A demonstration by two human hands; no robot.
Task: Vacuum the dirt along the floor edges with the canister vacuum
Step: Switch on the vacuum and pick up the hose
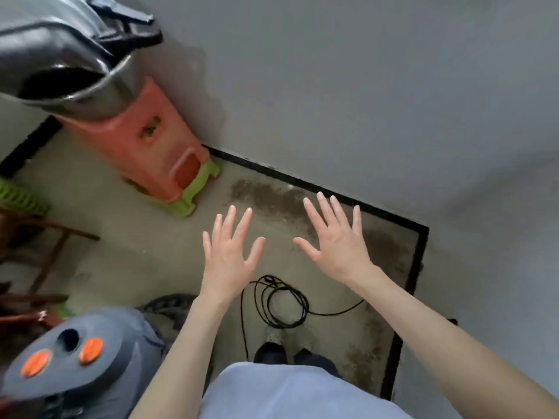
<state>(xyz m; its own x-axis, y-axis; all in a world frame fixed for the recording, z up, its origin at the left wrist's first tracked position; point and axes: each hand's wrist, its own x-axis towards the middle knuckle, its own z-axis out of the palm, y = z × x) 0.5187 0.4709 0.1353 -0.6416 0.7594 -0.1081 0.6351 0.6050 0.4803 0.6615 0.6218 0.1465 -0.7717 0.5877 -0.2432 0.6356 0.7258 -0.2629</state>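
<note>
A grey canister vacuum (81, 361) with two orange buttons stands at the lower left, beside my legs. Its black cord (281, 303) lies coiled on the floor in front of my feet. Brown dirt (266, 198) is spread along the black skirting (302, 181) where the floor meets the grey wall, and more dirt runs down the right edge. My left hand (230, 252) and my right hand (335, 237) are held out above the floor, palms down, fingers spread, holding nothing. No hose or nozzle is visible.
Stacked plastic stools (157, 152), orange over green, stand in the corner with a metal bowl and dark bag (69, 55) on top. Wooden furniture legs (45, 255) and a green item (21, 198) crowd the left side. The wall steps outward at the right (423, 231).
</note>
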